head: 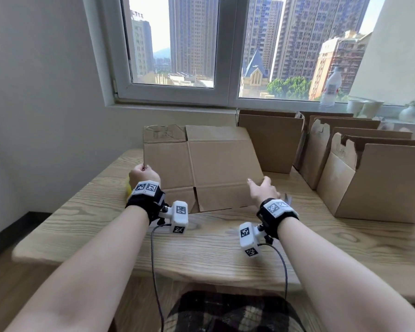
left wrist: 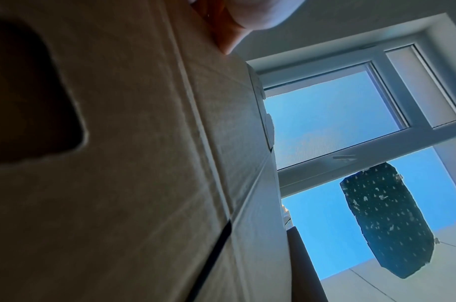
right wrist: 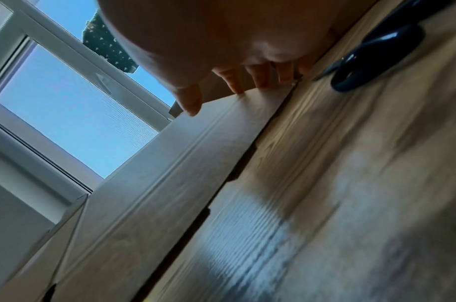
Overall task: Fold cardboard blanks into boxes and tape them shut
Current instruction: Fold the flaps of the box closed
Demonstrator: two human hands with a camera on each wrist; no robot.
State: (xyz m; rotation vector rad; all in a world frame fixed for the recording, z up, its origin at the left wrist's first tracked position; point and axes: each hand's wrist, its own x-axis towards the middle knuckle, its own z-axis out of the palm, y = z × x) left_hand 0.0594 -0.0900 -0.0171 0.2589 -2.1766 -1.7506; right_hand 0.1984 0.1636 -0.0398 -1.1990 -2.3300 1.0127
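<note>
my left hand point(head: 144, 174) pinches the left edge of the flat brown cardboard blank point(head: 213, 164) | my right hand point(head: 264, 190) grips its right edge | blank stands tilted on the pale wooden worktop point(head: 201, 248)

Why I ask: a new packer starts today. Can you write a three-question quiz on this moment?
1. True or false: the cardboard blank lies flat on the table.
2. How many hands hold the blank? A) none B) one C) two
3. Fill in: the open boxes stand to the blank's ___.
Key: 1 false, it stands leaning on its lower edge. 2 C, the left hand grips its left edge, the right hand its right edge. 3 right.
</note>
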